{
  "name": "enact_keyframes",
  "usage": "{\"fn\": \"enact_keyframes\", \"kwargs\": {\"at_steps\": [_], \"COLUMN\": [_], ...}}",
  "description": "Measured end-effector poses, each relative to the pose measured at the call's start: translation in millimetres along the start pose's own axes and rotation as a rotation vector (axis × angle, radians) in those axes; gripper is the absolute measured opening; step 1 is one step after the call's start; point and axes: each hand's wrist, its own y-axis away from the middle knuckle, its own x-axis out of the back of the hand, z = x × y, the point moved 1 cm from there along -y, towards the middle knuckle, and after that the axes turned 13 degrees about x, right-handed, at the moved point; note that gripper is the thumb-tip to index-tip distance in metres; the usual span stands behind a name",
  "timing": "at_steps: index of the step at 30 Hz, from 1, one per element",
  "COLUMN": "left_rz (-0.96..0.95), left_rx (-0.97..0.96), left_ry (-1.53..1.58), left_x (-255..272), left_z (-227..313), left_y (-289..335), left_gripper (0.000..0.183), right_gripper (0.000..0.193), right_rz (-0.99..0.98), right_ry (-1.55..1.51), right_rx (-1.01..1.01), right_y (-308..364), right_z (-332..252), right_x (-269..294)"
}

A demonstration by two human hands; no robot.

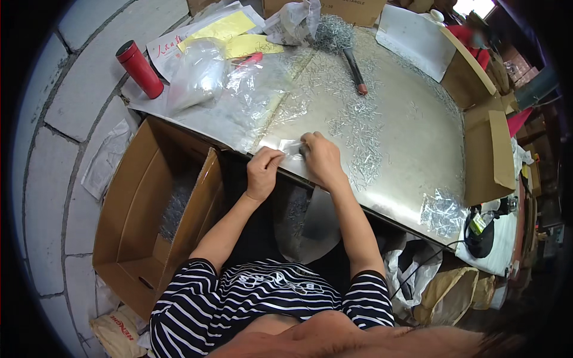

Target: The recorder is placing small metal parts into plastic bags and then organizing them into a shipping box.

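At the table's near edge, a small clear plastic bag [290,147] lies between my hands. My left hand [263,171] is closed, with thumb and fingertips pinching the bag's left end. My right hand [323,157] is curled at the bag's right side, over a small dark thing whose kind I cannot make out. Thin metal pins [365,137] are strewn over the metal tabletop [418,161] to the right of my hands. Farther back, a dense clump of pins [333,33] sits at the end of a black handle with a red tip [356,73].
An open cardboard box [128,221] with filled clear bags stands below left. Clear plastic bags [200,74] and a red flask [140,70] are at the back left. Cardboard flaps [490,155] border the right side; filled packets [443,209] lie near the right corner. A person [474,45] is at far right.
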Motion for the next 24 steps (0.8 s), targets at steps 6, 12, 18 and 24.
{"fn": "enact_keyframes", "kwargs": {"at_steps": [6,12,18,24], "left_rz": [0.121,0.167,0.209,-0.029], "left_rx": [0.29,0.348,0.429,0.523], "left_ry": [0.264,0.243,0.337,0.538], "left_x": [27,45,60,51], "left_z": [-11,-15,-10,20], "left_y": [-2,-14,-9,7], "left_gripper": [0.018,0.035,0.043,0.045], "right_gripper": [0.008,0.008,0.012,0.027], "right_rz": [-0.09,0.072,-0.074,-0.061], "right_ry": [-0.105,-0.06,-0.626,-0.888], "right_rx": [0.153,0.235,-0.084,-0.361], "right_y": [-60,-85,-46,56], "right_z": [1,2,-10,-12], "right_x": [-11,-26,14,30]}}
